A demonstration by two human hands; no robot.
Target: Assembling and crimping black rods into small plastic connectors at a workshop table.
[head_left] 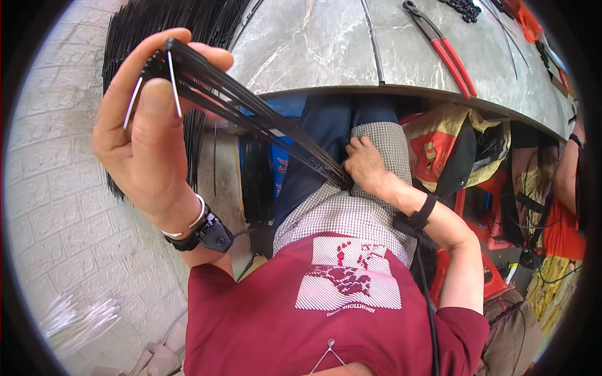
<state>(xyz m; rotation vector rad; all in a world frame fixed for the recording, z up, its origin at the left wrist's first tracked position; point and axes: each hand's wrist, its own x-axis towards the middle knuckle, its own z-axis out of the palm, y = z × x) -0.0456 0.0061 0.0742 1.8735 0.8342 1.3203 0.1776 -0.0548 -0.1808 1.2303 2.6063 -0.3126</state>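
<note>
My left hand (150, 131), raised at the upper left, is closed around the upper end of a bundle of thin black ribs that looks like an umbrella frame (251, 108). Two thin silvery wires (174, 84) stick out between its fingers and thumb. The bundle slants down to the right toward my lap. Resting on the checked cloth (392, 147) over my thigh, my right hand (365, 164) has curled fingers and is closed at the bundle's lower end. Its palm side is hidden, so the exact hold there does not show.
A grey marble-patterned table (301, 44) curves ahead, with red-handled pliers (448, 59) and a black chain (464, 7) on it. Many black rods (138, 25) lie in a heap at the upper left. Bags (439, 144) hang below the edge. Another person's arm (567, 166) shows far right.
</note>
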